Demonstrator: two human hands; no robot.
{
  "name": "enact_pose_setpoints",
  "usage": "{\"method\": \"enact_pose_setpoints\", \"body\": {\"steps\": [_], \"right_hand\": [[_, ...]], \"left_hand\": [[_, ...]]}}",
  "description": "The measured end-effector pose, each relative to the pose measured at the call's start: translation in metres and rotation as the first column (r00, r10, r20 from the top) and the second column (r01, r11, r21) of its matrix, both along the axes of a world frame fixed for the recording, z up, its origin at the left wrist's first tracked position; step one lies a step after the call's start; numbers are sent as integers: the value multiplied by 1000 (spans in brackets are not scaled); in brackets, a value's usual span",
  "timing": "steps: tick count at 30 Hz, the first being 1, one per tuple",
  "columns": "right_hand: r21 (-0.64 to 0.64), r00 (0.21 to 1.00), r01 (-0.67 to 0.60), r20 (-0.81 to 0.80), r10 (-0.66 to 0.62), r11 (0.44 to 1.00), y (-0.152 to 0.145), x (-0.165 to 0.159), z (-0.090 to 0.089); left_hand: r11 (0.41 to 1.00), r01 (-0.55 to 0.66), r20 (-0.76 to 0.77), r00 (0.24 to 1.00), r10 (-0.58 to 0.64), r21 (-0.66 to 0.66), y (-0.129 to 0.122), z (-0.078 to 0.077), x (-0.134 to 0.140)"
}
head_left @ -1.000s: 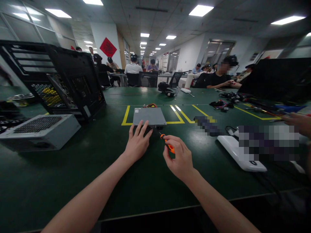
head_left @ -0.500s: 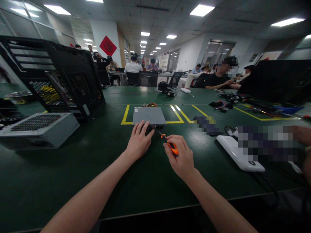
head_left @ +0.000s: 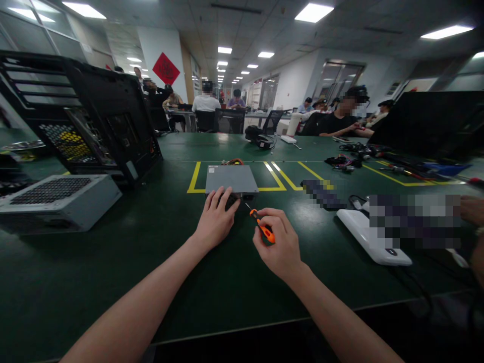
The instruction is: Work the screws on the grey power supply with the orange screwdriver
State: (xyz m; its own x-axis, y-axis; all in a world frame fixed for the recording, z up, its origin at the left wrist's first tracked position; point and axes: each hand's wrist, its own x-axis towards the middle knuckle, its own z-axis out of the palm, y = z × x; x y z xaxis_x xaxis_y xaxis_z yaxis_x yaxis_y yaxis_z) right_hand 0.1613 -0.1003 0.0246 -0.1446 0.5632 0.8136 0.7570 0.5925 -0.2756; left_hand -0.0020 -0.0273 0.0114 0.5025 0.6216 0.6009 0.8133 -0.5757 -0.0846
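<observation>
A flat grey power supply (head_left: 232,177) lies in the middle of the green table, with bundled wires behind it. My left hand (head_left: 215,214) grips its near edge, fingertips on the top and thumb along the near face, covering part of that side. In my right hand (head_left: 279,241) is an orange and black screwdriver (head_left: 262,225), pinched by the handle. Its thin shaft points up and left to the near face of the power supply, close to my left thumb. Whether the tip touches a screw is too small to tell.
A black computer case (head_left: 109,121) and a larger grey power supply (head_left: 56,204) stand at left. To the right are a white power bank (head_left: 372,237), cables (head_left: 344,162) and a dark monitor (head_left: 431,126). Another person's hand (head_left: 471,209) shows at the right edge. Yellow tape (head_left: 192,179) marks the table.
The right hand and screwdriver have shifted very slightly, and the handle looks a little turned in the fingers. The left hand stays on the power supply.
</observation>
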Motion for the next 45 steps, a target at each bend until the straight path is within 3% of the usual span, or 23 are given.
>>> {"method": "enact_pose_setpoints", "body": {"steps": [6, 13, 18, 25, 31, 36, 41, 45], "right_hand": [[-116, 995, -34, -92, 24, 993, 0, -1, -1], [-92, 997, -64, -39, 61, 994, -2, -2, 3], [-186, 987, -88, -149, 60, 979, -2, -3, 2], [-122, 997, -79, -10, 79, 989, -3, -3, 5], [-189, 984, -88, -170, 56, 978, -2, -4, 3], [-160, 990, -111, -99, 96, 981, -2, -4, 4], [-213, 972, -121, -223, 72, 970, -2, -3, 4], [-207, 981, -142, -160, 110, 968, -2, -4, 5]], "left_hand": [[1000, 3, 2, 1000, -3, 1, -1, 0, 0], [1000, 13, 13, 1000, -13, -9, -1, 0, -1], [1000, 19, 19, 1000, -19, -15, -1, 1, -1], [1000, 13, 5, 1000, -13, -8, -1, 1, -1], [1000, 19, 16, 1000, -19, -9, -1, 1, -1], [1000, 13, 10, 1000, -13, -10, -2, 1, -2], [1000, 8, -14, 1000, -8, -3, -1, 1, -2], [1000, 6, -7, 1000, -6, 2, -2, 1, -1]]}}
